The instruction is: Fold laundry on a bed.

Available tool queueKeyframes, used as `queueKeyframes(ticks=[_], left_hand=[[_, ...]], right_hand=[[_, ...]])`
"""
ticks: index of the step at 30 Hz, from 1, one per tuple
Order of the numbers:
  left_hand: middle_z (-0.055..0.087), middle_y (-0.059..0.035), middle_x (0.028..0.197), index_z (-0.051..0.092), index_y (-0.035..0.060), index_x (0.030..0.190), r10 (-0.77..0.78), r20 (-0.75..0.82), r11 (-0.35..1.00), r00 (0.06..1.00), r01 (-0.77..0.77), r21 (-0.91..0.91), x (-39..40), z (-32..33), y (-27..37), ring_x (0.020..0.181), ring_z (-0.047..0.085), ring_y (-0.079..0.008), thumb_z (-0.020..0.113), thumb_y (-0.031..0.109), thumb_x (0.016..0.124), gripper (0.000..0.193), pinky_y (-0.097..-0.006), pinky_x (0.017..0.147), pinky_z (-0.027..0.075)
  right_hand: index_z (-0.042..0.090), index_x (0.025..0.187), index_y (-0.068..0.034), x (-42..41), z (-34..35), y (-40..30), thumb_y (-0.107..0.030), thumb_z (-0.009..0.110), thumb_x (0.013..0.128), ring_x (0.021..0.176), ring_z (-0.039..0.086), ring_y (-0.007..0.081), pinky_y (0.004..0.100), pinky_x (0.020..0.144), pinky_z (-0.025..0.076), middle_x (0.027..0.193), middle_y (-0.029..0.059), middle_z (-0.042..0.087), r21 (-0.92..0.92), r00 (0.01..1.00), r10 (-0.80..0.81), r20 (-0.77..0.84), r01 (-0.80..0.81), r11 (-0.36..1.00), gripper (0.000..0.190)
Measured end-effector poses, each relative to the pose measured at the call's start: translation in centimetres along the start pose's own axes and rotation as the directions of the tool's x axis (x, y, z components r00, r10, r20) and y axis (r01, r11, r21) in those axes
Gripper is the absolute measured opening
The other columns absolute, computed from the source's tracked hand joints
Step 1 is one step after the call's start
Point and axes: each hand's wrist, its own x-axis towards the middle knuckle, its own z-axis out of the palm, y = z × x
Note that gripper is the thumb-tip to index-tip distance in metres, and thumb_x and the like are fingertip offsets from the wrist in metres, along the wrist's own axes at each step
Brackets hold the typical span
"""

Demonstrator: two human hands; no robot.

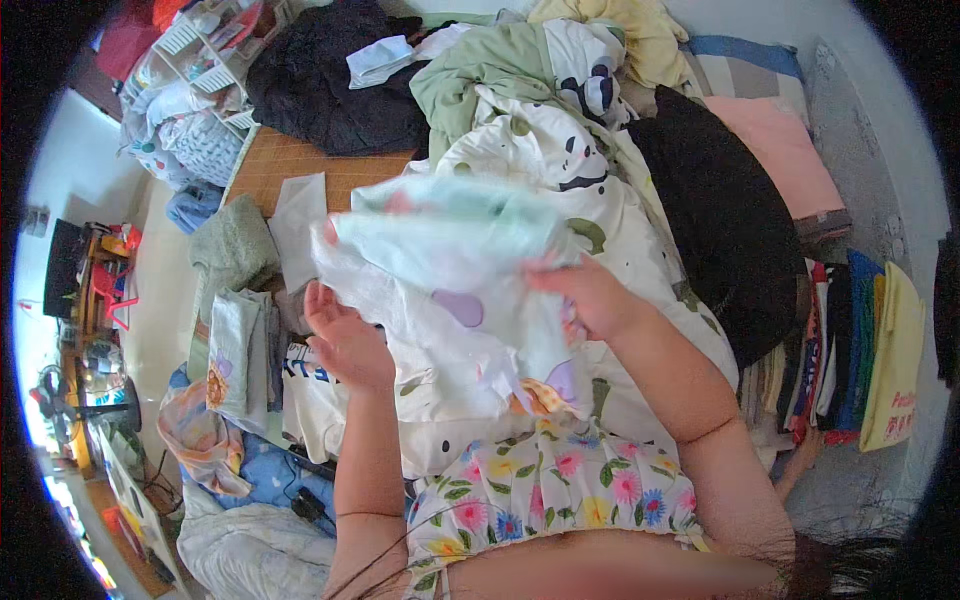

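Note:
A thin white and mint-green garment (420, 262) with purple and orange prints hangs in front of me, blurred by motion. My right hand (589, 296) grips it at its right side. My left hand (349, 341) is raised at the garment's left edge, palm up and fingers apart, with nothing seen in its grasp. Beneath the cloth lies a white quilt with panda and green patches (637, 225), its sage-green side (465, 82) bunched up farther back.
Folded clothes (240, 360) and a grey-green towel (232, 244) lie at left. Black cloth (330, 75) covers part of a brown woven mat (292, 161). A large black item (727, 225) and an upright row of folded clothes (840, 345) are at right. A pink pillow (772, 157) lies behind.

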Motion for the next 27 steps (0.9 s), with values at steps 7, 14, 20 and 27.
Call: queueKeyframes(ticks=[7, 14, 20, 27], left_hand=[[0.048, -0.0103, 0.125, 0.036, 0.0011, 0.133, -0.545, 0.463, 0.553, 0.699, 0.715, -0.428, -0.9, -3.2, -3.0, 0.114, 0.047, -0.022, 0.035, 0.076, 0.074, 0.095, -0.0374, 0.097, 0.037], [0.055, -0.0103, 0.113, 0.041, -0.0019, 0.127, -0.809, -0.081, 0.444, 0.582, 0.696, 0.564, -2.7, -6.1, -7.4, 0.102, 0.054, -0.0185, 0.055, 0.025, 0.085, 0.052, -0.0319, 0.09, 0.043], [0.056, -0.0104, 0.111, 0.04, -0.003, 0.126, -0.786, -0.15, 0.449, 0.6, 0.721, 0.528, -3.2, -9.0, -7.9, 0.098, 0.056, -0.0171, 0.056, 0.015, 0.083, 0.049, -0.0276, 0.085, 0.044], [0.056, -0.0094, 0.112, 0.038, 0.0012, 0.13, -0.828, -0.28, 0.288, 0.486, 0.797, 0.531, -3.5, -5.6, -4.7, 0.097, 0.055, -0.0153, 0.054, 0.017, 0.086, 0.05, -0.0266, 0.084, 0.043]], right_hand=[[0.055, 0.11, -0.001, 5.0, -1.8, 5.1, -0.025, 0.052, 0.083, 0.084, 0.064, 0.0196, 0.0316, 0.077, 0.051, 0.097, 0.0109, 0.064, 0.55, 0.996, 0.094, 0.004, -0.081, 0.831, 0.036], [0.047, 0.117, -0.002, 8.3, -4.0, 15.2, -0.022, 0.056, 0.083, 0.092, 0.061, 0.0225, 0.038, 0.082, 0.048, 0.106, 0.0114, 0.06, 0.514, 0.975, 0.221, -0.018, -0.18, 0.838, 0.041], [0.026, 0.132, -0.003, 5.9, -3.4, 14.9, -0.029, 0.066, 0.077, 0.109, 0.049, 0.0219, 0.0363, 0.088, 0.043, 0.123, 0.0161, 0.046, 0.129, 0.971, 0.167, -0.17, -0.146, 0.981, 0.073], [0.014, 0.135, 0.007, 4.1, -3.8, 19.6, -0.04, 0.073, 0.069, 0.121, 0.041, 0.0314, 0.0358, 0.101, 0.032, 0.131, 0.0241, 0.037, -0.463, 0.984, -0.123, -0.131, 0.049, 0.885, 0.1]])
